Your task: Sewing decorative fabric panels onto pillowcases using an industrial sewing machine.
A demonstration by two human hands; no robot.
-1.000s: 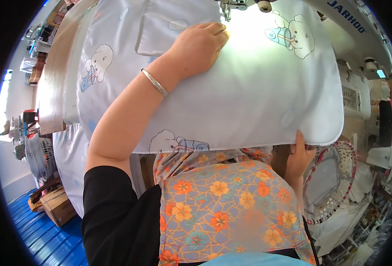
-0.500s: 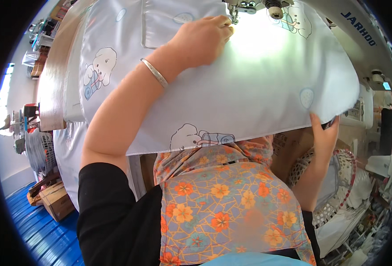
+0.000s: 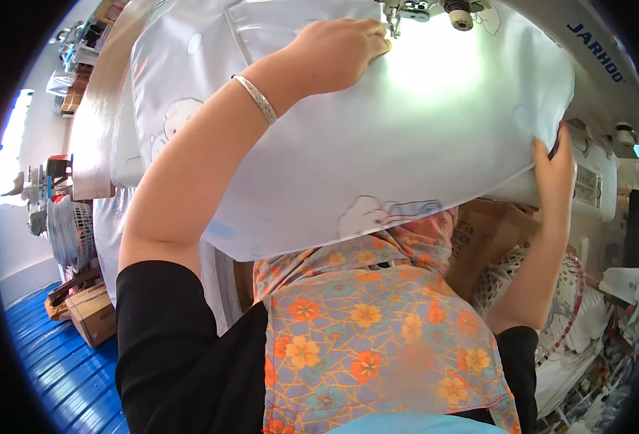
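A pale blue fabric sheet (image 3: 406, 152) printed with cartoon bears lies spread under a sewing machine head (image 3: 435, 11) at the top. My left hand (image 3: 337, 50) rests flat on the fabric, fingers close to the needle area; a silver bangle (image 3: 256, 98) circles that wrist. My right hand (image 3: 554, 170) grips the sheet's right edge from below, with the fingers curled over it. A floral apron (image 3: 363, 340) covers my front under the fabric's near edge.
The white sewing machine body (image 3: 601, 181) stands at the right. More pale fabric (image 3: 106, 217) hangs at the left. Cardboard boxes (image 3: 91, 315) sit on a blue floor (image 3: 52, 376) at lower left. White mesh baskets (image 3: 565, 296) and clutter fill the right side.
My right hand has climbed from under the fabric's lower right edge to grip its right edge higher up. The sheet has shifted upward and my left hand has stayed pressed near the needle.
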